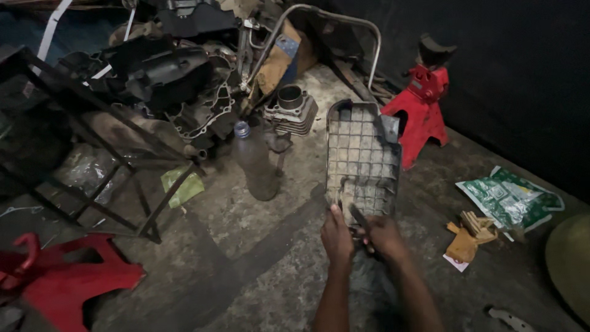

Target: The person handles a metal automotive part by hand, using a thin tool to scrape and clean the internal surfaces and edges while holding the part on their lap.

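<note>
Left hand point(337, 237) closed on near edge of grid-ribbed cover point(362, 157), thumb up on its rim. Right hand point(384, 237) just beside at 3 o'clock, fingers wrapped round a dark slim tool point(359, 216) pressed against cover's lower ribs. Cover tilted up off concrete floor point(258, 246), stretching away toward 12 o'clock. Plastic bottle point(255, 163) at 10 o'clock, upright. Finned engine cylinder point(292, 110) beyond, at 11 o'clock. Red jack stand point(421, 107) at 1 o'clock, near cover's far corner. Green packet point(510, 200) at 3 o'clock, well apart. Red plastic panel point(67, 280) at 9 o'clock, far off.
</note>
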